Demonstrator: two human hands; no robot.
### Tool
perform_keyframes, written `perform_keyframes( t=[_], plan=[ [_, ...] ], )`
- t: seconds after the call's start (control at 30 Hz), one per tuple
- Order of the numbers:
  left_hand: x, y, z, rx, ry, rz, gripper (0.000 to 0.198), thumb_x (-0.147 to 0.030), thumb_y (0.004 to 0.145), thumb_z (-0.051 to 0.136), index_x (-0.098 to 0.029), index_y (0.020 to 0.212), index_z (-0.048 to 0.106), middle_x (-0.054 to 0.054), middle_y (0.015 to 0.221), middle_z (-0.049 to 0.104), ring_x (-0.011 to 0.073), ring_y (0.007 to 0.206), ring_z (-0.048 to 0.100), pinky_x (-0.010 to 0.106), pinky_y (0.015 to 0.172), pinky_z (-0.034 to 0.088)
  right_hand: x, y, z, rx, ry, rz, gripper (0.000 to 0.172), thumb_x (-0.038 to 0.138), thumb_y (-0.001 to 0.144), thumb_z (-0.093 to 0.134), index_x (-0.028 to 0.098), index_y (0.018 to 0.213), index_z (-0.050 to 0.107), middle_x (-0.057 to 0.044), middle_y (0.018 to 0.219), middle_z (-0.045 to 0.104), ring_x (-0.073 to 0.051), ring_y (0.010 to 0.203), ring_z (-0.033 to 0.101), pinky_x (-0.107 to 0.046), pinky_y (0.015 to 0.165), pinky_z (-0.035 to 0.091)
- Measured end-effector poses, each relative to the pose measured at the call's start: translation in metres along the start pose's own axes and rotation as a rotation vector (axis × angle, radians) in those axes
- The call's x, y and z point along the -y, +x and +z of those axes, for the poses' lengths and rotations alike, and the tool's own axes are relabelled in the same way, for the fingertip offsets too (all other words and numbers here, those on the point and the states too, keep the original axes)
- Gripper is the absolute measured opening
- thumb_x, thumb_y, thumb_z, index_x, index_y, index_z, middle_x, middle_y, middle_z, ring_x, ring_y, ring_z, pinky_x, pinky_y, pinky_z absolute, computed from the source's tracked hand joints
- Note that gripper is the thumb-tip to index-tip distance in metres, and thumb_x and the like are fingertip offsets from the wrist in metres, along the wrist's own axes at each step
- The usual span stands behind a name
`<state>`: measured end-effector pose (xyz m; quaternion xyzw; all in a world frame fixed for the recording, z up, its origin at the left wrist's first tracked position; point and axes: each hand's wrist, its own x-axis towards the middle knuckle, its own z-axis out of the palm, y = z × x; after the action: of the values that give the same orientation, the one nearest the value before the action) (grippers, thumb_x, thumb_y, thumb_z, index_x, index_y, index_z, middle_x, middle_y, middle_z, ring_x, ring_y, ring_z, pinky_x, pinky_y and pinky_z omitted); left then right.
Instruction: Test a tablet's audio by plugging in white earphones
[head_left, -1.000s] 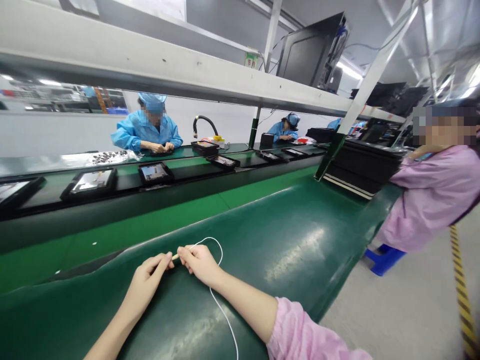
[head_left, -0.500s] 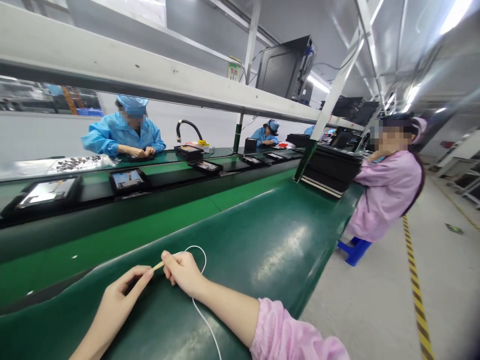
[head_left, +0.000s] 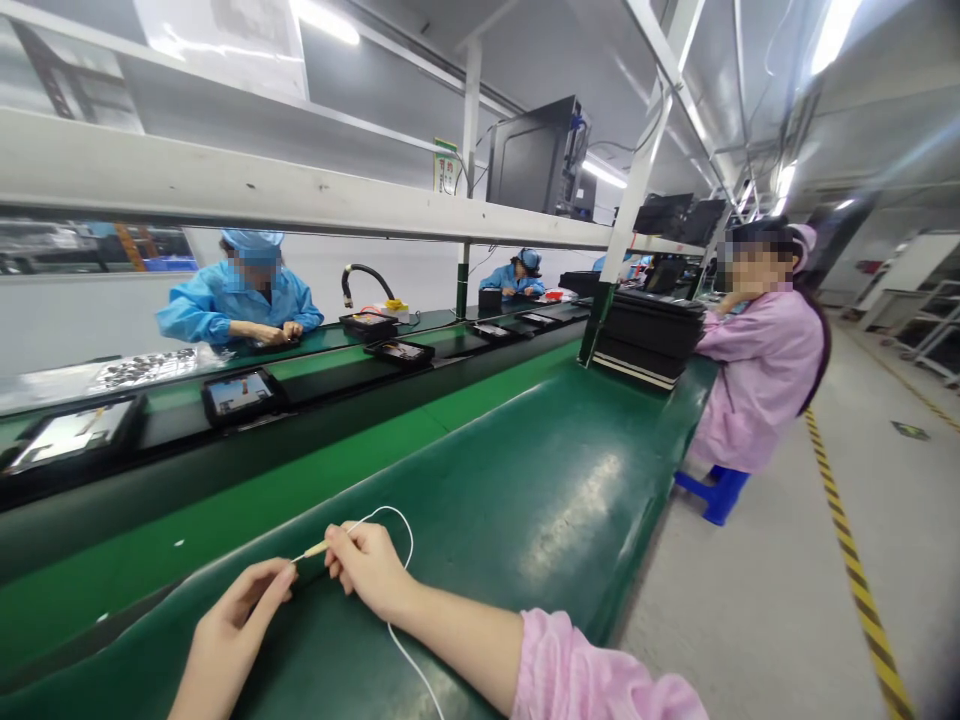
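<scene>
Between my two hands runs a thin yellowish stick-like piece (head_left: 316, 549) with a narrow pale tip. My right hand (head_left: 364, 568) is closed, pinching its thicker end between thumb and fingers. The narrow tip is pinched by the thumb and forefinger of my left hand (head_left: 244, 622). A white cable (head_left: 411, 655) loops up from behind my right hand and runs down under the wrist to the bottom edge. Both hands are over the green mat (head_left: 480, 520) of the bench.
Beyond the mat, a line carries black trays (head_left: 238, 395) with devices. A stack of black trays (head_left: 646, 338) stands at the bench's far right end, beside a seated person in pink (head_left: 761, 375). People in blue (head_left: 240, 300) work across the line under a white shelf beam (head_left: 315, 205).
My left hand has slid a little away from my right along the yellowish piece, so its narrow pale tip now shows between them. The whole view has shifted slightly.
</scene>
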<state>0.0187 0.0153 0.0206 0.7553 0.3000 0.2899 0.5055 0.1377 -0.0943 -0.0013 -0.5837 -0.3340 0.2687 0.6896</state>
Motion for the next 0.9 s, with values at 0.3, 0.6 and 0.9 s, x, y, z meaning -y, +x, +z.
perform_keyframes(
  t=[0.3, 0.6, 0.9],
  plan=[
    [-0.004, -0.001, 0.000, -0.091, -0.077, -0.066, 0.054, -0.066, 0.035, 0.078, -0.020, 0.062, 0.069, 0.006, 0.079, 0.073, 0.0255, 0.075, 0.069, 0.030, 0.071, 0.058, 0.003, -0.002, 0.000, 0.032, -0.052, 0.012, 0.021, 0.027, 0.096, 0.057, 0.014, 0.081, 0.063, 0.006, 0.060, 0.053, -0.004, 0.038, 0.040, -0.015, 0.039, 0.029],
    [0.007, -0.001, -0.001, -0.024, -0.051, 0.040, 0.040, -0.059, 0.046, 0.076, -0.021, 0.059, 0.070, 0.006, 0.087, 0.075, 0.0298, 0.091, 0.069, 0.033, 0.084, 0.057, 0.010, -0.003, 0.001, 0.049, -0.072, 0.028, 0.019, 0.013, 0.093, 0.050, 0.013, 0.092, 0.069, 0.005, 0.060, 0.055, -0.005, 0.040, 0.040, -0.015, 0.041, 0.031],
    [0.029, 0.003, -0.007, 0.087, 0.043, 0.171, 0.030, -0.053, 0.061, 0.074, -0.024, 0.067, 0.076, 0.005, 0.120, 0.068, 0.0295, 0.102, 0.067, 0.036, 0.097, 0.052, 0.002, -0.002, 0.001, 0.129, -0.009, 0.016, 0.015, 0.018, 0.087, 0.062, 0.015, 0.098, 0.071, 0.003, 0.071, 0.064, -0.006, 0.044, 0.048, -0.017, 0.049, 0.039]
  ],
)
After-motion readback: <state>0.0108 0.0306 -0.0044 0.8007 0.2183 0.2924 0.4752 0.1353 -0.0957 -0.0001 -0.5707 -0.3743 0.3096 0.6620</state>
